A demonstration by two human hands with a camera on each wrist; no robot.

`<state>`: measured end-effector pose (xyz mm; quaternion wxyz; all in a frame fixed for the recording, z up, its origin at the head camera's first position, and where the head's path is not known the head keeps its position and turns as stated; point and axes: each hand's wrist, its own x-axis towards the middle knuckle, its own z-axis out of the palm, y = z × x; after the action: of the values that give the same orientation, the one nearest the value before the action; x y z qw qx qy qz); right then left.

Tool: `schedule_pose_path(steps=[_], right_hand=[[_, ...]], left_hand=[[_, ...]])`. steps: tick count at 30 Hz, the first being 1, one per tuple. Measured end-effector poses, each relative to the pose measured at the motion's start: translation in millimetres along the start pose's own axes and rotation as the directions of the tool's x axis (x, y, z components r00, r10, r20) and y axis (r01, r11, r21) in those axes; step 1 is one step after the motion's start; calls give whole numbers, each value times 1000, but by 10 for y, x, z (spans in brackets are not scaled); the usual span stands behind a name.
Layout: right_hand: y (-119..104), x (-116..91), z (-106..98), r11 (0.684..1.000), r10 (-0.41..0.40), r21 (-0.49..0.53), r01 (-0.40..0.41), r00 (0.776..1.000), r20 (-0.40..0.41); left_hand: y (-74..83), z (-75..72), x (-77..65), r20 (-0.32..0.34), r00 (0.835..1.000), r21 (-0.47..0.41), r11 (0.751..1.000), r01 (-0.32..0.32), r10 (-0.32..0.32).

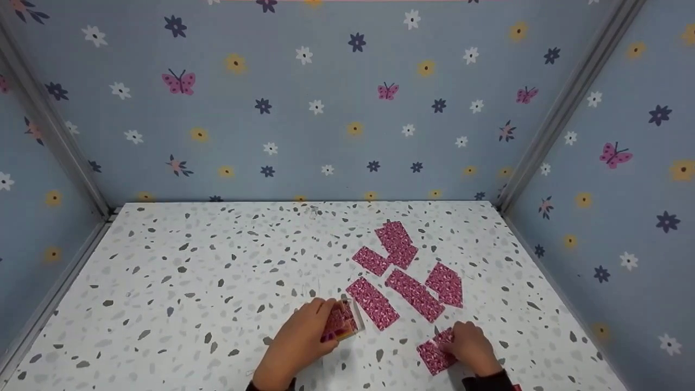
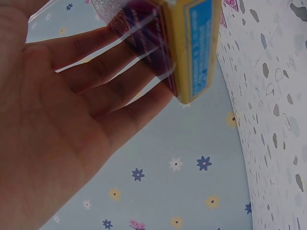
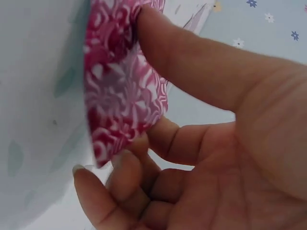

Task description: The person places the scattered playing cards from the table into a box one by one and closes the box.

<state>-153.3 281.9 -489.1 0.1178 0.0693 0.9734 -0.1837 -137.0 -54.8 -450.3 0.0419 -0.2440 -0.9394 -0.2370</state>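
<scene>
My left hand [image 1: 297, 343] holds a small box [image 1: 352, 320] low over the near middle of the table. In the left wrist view the box [image 2: 184, 57] shows a yellow edge, a blue printed label and a dark purple side, with the fingertips along that side. To the right, my right hand [image 1: 473, 347] pinches a pink-and-white patterned card [image 1: 431, 358] close over the tabletop. Seen from the right wrist, the thumb lies on the face of this card [image 3: 117, 91] and fingers are behind it. A matching card [image 1: 372, 304] lies between the hands, just beyond them.
More pink cards lie on the speckled white table [image 1: 190, 282]: a long one [image 1: 415, 296], an overlapping group [image 1: 446, 285] at right, a smaller one [image 1: 371, 260] and another overlapping group [image 1: 396, 241] farther back. Flowered blue panels [image 1: 326, 125] enclose the back and sides.
</scene>
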Motion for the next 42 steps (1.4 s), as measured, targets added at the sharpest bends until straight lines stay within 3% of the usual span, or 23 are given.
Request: schedule_pose_path(steps=[5,11,17,25,33,37,42], right_hand=[[-40,-7,-27,977,-31,210,25,999,24],[-184,29,-85,932,-84,358,51,994,75],[-442,33,-184,839,-211,521,154,976,51],[-763,-19,-317,751,-348,571,330,934,-83],[-982,-95,-456,676,-373,592,439,896,-240],[-1034,-148,-480,633,-355,643,432,900,-255],[-1090,-191,-468,539,-317,737,409,909,-272]], left_hand=[[-5,6,7,22,1000,-5,1000,18,-18],[-16,12,9,3,1000,9,1000,-8,8],[-25,5,16,17,1000,11,1000,17,-17],[-15,41,8,-17,1000,44,999,7,-7],[-13,56,27,-165,986,28,999,-17,21],[-8,34,40,-198,980,-14,1000,-20,17],[9,9,49,-194,981,-31,999,-15,9]])
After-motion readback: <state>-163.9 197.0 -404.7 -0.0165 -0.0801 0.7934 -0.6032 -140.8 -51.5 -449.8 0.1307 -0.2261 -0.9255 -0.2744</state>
